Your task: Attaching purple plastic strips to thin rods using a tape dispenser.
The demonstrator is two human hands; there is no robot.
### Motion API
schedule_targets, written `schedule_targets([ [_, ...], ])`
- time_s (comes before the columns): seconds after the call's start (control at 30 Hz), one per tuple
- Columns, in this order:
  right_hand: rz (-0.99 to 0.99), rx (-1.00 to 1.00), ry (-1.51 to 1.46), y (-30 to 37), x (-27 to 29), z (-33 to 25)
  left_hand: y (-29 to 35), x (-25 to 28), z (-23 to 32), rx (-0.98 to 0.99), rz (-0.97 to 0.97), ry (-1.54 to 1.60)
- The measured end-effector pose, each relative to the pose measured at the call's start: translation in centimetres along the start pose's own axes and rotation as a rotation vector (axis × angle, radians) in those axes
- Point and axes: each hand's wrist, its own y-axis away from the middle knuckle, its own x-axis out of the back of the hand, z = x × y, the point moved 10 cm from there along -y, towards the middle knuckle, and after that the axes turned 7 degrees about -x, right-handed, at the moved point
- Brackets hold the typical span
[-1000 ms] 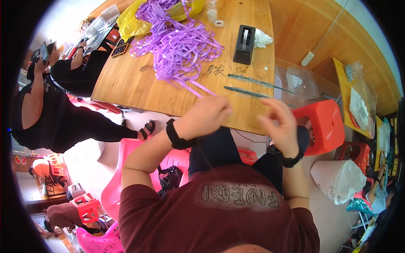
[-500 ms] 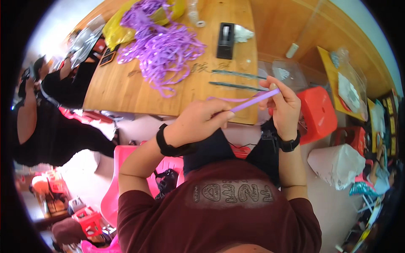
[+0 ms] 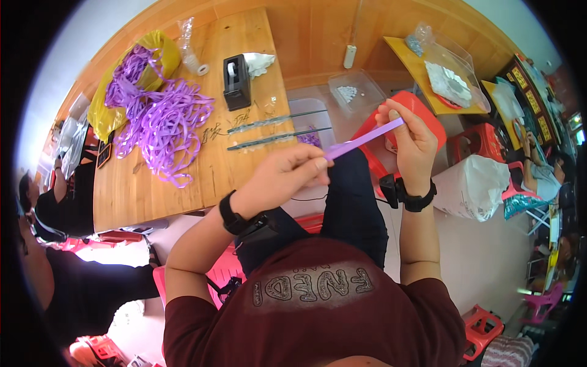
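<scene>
Stretched between my two hands is a flat strip of shiny purple ribbon, slanting up to the right. My left hand pinches its lower end between thumb and fingers. At the upper end, my right hand grips it by thumb and fingertips, with a little tip showing. Both hands hang above my lap, just off the table's right edge. A tangled heap of purple ribbon lies on the wooden table, partly spilling from a yellow plastic bag. Two dark thin rods are taped down, jutting past the table edge.
A black tape dispenser stands behind the rods. Beyond my left hand, a clear bin holds purple bits. A red plastic stool is behind my right hand; a white sack stands farther right. Another person's black-clothed leg is at left.
My view has swung to the right, so the table sits farther left and the clear bin shows. Both hands still hold the ribbon taut between them.
</scene>
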Motion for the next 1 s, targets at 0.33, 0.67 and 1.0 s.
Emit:
schedule_targets([
  [0.33,-0.306,0.23,0.543,-5.4,-4.5,11.0,-7.5,-5.1,-7.4,-0.097,-0.124,-0.389],
  [0.67,-0.652,0.222,0.417,-9.4,-12.7,16.6,-6.7,-4.0,-6.4,-0.282,-0.139,-0.76],
  [1.0,-0.76,0.039,0.184,-5.3,-17.1,27.1,-10.4,6.9,-3.0,-0.289,0.004,-1.14],
])
